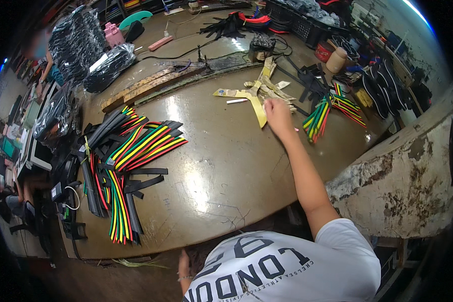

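My right hand (278,114) reaches across the table to a small pile of yellow, strap-like pieces (256,95). Its fingers are curled closed against the pile's near right side, and what they hold, if anything, is hidden. A white pen-like stick (236,101) lies just left of the pile. To the right of my hand rests a tied bundle of green, yellow, red and black strips (319,120). My left hand (183,260) hangs low by the table's front edge, a bracelet at its wrist; its fingers cannot be made out.
Larger bundles of striped and black straps (145,143) cover the table's left part. Behind them lie long wooden bars (151,85) and plastic-wrapped packs (108,68). A thread cone (336,60) and black crate (299,25) stand at the far right. Another person (48,63) is at the left.
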Motion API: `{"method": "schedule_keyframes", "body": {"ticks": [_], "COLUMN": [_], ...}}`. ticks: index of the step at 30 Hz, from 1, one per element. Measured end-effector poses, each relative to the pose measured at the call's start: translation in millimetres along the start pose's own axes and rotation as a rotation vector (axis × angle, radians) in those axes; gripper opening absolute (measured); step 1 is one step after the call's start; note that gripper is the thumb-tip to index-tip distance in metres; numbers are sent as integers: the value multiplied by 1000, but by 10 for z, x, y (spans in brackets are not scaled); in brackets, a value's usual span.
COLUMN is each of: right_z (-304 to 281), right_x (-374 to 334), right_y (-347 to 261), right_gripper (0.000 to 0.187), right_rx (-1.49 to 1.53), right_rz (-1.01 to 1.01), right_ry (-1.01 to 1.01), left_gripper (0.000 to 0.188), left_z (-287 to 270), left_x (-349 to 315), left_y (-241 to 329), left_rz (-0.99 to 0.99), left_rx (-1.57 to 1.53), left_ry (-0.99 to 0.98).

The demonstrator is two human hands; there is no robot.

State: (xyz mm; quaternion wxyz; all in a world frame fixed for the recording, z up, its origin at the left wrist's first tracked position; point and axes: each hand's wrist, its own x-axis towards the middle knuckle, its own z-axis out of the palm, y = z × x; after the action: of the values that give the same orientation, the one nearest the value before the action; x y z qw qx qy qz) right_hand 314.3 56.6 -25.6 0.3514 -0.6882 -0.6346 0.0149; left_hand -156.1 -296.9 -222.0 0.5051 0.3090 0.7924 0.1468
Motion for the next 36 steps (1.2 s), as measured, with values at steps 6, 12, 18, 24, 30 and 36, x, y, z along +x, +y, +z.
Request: {"method": "schedule_keyframes", "body": {"ticks": [6,12,18,24,30,36], "right_z": [-264,-142,-173,8,-144,-639], "right_x": [458,682,945,971,1069,964], "right_y": [539,496,375,363,432,108], "right_gripper": [56,74,78,67,63,62], "right_rx": [-146,-260,-388,-206,-140,213], "right_rz": [159,113,67,102,192,222], "right_ry": [-188,-197,-487,-479,-552,-335], "left_gripper": [51,49,48,46,45,44], "left_z": [41,-55,-120,-120,-124,-175], "left_x": [52,172,207,233,225,78], "left_y": [22,211,278,327,282,400], "left_rz": [44,58,69,71,92,135], "left_rx": [-27,-10,2,-3,-10,15], "left_ry": [-39,-50,-54,-57,-60,-96]}}
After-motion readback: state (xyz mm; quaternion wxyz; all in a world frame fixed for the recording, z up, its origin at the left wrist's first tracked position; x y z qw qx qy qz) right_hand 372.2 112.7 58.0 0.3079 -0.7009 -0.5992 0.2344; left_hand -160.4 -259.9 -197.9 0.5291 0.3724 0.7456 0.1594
